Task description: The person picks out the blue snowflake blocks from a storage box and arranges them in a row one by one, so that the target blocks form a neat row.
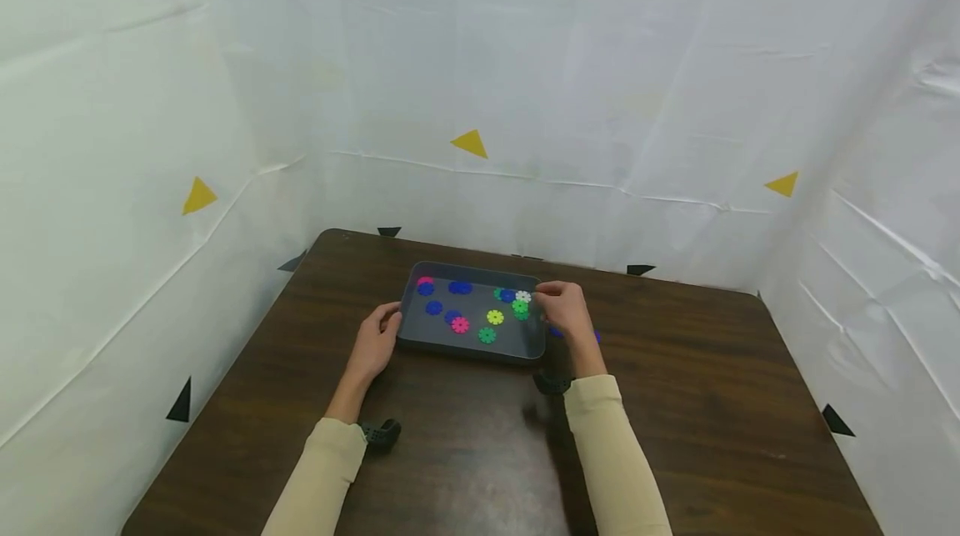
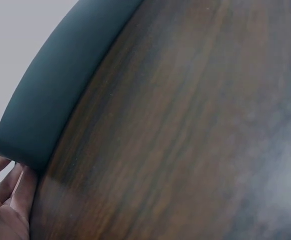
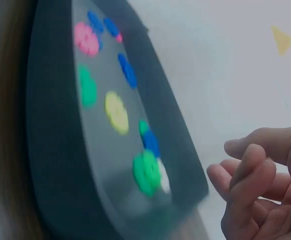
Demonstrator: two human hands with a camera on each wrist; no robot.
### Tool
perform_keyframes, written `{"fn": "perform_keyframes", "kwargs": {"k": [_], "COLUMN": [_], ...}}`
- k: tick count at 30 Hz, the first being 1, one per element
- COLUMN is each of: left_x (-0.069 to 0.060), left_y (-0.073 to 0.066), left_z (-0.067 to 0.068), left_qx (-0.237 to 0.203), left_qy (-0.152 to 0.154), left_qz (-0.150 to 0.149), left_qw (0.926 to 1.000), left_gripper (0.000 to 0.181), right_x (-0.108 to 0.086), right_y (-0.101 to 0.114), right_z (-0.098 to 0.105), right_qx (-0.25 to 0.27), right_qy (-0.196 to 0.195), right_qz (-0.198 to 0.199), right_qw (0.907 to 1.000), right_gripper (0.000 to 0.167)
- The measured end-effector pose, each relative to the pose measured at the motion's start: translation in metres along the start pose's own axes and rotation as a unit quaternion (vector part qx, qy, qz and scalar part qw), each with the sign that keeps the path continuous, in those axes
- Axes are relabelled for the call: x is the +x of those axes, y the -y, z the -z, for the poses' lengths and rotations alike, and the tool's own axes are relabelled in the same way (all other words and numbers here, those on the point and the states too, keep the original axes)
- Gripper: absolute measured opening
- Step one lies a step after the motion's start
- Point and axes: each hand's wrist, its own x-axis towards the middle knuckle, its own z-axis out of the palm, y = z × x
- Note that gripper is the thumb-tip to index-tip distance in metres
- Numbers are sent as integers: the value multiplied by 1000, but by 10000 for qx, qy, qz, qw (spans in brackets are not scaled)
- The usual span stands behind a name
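A dark grey tray (image 1: 465, 350) lies on the table, holding several notched plastic discs: blue, pink, green, one yellow disc (image 1: 495, 317) and one white disc (image 1: 523, 297). My left hand (image 1: 377, 342) grips the tray's left side near its front corner; in the left wrist view, its fingers (image 2: 24, 192) bend around that corner. At the right rim is my right hand (image 1: 564, 308). The right wrist view shows this hand (image 3: 260, 185) just off the tray's corner, fingers loosely bent, with nothing visible between thumb and fingertips. Beside it a blue disc (image 1: 597, 337) lies on the table, partly hidden.
The brown wooden table (image 1: 697, 403) has rounded far corners. White sheeting (image 1: 525, 86) with yellow and black triangles hangs behind and along both sides. A black wrist device (image 1: 381, 434) sits on the left wrist and another (image 1: 552, 383) on the right.
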Motion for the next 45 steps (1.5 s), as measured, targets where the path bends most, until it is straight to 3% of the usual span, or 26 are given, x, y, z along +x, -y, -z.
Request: {"fn": "perform_keyframes", "kwargs": {"k": [8, 17, 24, 30, 45], "left_x": [-2, -3, -2, -2, -3], "left_y": [-4, -5, -3, -5, -7], "left_z": [-3, -1, -5, -9, -16], "left_qx": [34, 19, 10, 60, -20], "left_qy": [-59, -114, -90, -80, 63], "left_qz": [84, -12, -4, -9, 108], "left_qw": [9999, 9999, 10000, 9999, 9999], "left_gripper": [44, 44, 44, 45, 44], "right_x": [11, 24, 32, 31, 32], "right_y": [12, 13, 10, 3, -2], "right_z": [-34, -57, -65, -68, -62], "right_qx": [564, 909, -38, -807, -1326], "right_qy": [261, -7, -264, -308, -549], "right_qz": [-208, -361, -760, -650, -782], "right_qw": [9978, 9952, 9968, 9941, 9866], "right_gripper": [39, 42, 43, 48, 47]}}
